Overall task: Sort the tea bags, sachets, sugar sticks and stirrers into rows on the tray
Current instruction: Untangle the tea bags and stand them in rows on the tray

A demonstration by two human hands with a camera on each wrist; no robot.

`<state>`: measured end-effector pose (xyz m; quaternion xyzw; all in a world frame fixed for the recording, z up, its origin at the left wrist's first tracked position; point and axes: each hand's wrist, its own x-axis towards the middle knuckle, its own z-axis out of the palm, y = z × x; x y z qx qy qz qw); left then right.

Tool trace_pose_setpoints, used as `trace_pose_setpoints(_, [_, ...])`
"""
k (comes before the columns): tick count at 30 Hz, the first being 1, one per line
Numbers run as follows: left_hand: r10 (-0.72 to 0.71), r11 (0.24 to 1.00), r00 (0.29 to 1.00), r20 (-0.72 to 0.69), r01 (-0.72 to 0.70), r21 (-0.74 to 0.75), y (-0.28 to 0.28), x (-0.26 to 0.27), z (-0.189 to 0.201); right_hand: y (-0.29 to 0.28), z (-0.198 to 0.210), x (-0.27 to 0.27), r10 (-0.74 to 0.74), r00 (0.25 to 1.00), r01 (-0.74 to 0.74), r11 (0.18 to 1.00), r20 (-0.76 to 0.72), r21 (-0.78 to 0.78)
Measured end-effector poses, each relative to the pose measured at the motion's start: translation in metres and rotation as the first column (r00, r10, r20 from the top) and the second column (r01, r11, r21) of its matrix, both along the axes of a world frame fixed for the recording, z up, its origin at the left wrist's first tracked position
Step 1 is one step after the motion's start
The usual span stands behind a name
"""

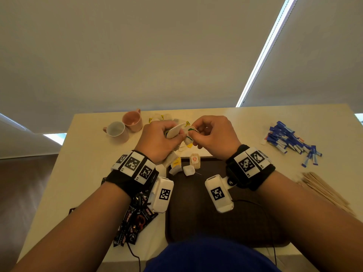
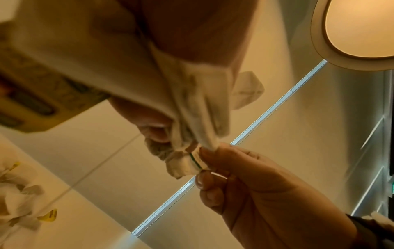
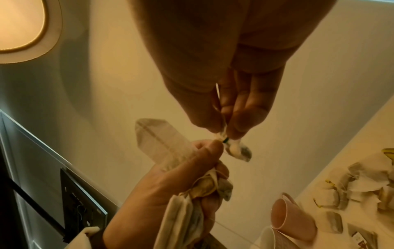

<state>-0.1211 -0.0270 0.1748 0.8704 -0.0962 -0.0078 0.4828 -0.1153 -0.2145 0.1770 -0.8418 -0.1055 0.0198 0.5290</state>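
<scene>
**Above the tray's far edge: separating tangled tea bags**

On the near tray (image 1: pixel 216 222), three tea bags (image 1: pixel 189 169) lie at the far-left corner. Above it, the left hand (image 1: pixel 157 142) grips a bunch of bags (image 3: pixel 192 202); the right hand (image 1: pixel 214 136) pinches one paper tag (image 2: pixel 197 157). Judgement: bags are light, soft and tear-prone; strings snag. Hold by the tag, pull gently. On the far surface (image 1: pixel 235 118), a loose pile (image 1: pixel 161 116) waits.

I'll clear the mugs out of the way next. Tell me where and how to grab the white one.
Take the white mug by its handle, which sticks out on its left, coming from the left with the left hand. On its right the pink mug stands close, leaving little room there.
</scene>
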Motion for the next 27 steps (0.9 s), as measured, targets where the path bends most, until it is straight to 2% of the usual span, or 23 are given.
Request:
trace_pose_setpoints(5, [-0.07, 0.998, 0.993, -0.09, 0.07, -0.003, 0.003, -0.002, -0.002, 0.0, -0.001, 0.001, -0.016, 1.0, 0.016, 1.0, -0.013, 0.002])
trace_pose_setpoints(10, [0.028, 0.997, 0.999, -0.03, -0.03, -0.065, 0.005, 0.0, 0.004, -0.002, -0.001, 0.002, 0.024, 0.999, -0.024, 1.0, -0.034, -0.002])
trace_pose_setpoints(15, [-0.074, 0.997, 0.991, -0.114, 0.073, -0.011, 0.004, 0.003, -0.002, 0.0, -0.001, 0.002, 0.052, 0.998, -0.051, 0.999, -0.032, 0.013])
trace_pose_setpoints(22, [-0.048, 0.999, 0.992, -0.113, 0.046, -0.028, 0.003, 0.004, -0.005, 0.002, -0.009, 0.004, 0.033, 0.999, -0.032, 0.998, -0.006, 0.049])
trace_pose_setpoints(27, [-0.003, 1.0, 0.989, -0.148, 0.0, -0.024, 0.008, 0.005, -0.012, 0.002, -0.018, 0.009, 0.023, 0.998, -0.018, 0.996, -0.052, 0.084])
